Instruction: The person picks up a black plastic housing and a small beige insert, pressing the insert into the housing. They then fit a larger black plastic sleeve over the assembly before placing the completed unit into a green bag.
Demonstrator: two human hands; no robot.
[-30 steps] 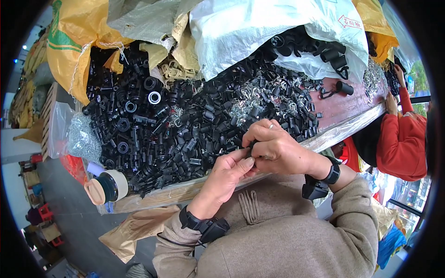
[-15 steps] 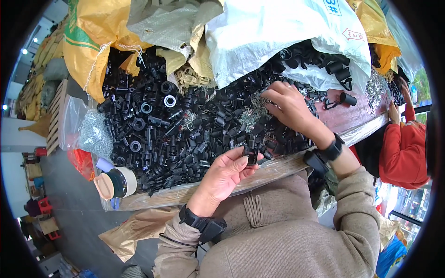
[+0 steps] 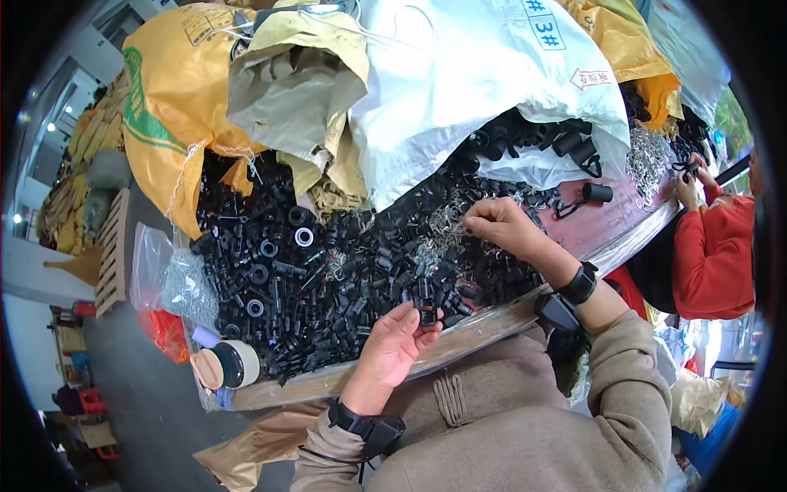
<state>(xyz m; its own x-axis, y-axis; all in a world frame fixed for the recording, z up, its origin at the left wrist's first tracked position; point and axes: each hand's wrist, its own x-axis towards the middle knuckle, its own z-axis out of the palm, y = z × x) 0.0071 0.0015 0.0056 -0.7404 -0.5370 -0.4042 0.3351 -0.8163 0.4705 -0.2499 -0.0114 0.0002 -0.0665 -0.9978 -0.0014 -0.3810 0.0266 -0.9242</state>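
My left hand [image 3: 395, 346] is closed near the table's front edge, thumb and fingers around a small black plastic part [image 3: 428, 317]. Farther right and deeper over the table is my right hand [image 3: 506, 227], its thumb and fingertips pinched together. Whatever is in that pinch is too small to make out. Just beside those fingertips lies a heap of small silvery metal pieces [image 3: 443, 234]. Under and around both hands spreads a wide pile of black plastic parts [image 3: 352, 287], some of them ring-shaped.
A white sack [image 3: 492, 66] spills black cylinders at the back; yellow sacks [image 3: 164, 98] flank it. At the left front stand a jar with a tan lid [image 3: 238, 363] and a bag of small clear pieces [image 3: 187, 287]. A person in red [image 3: 717, 254] works at the right.
The view has shifted, so the table sits lower. My right hand has drawn back slightly from the metal pieces, its fingers now pinched. The left still holds the black part.
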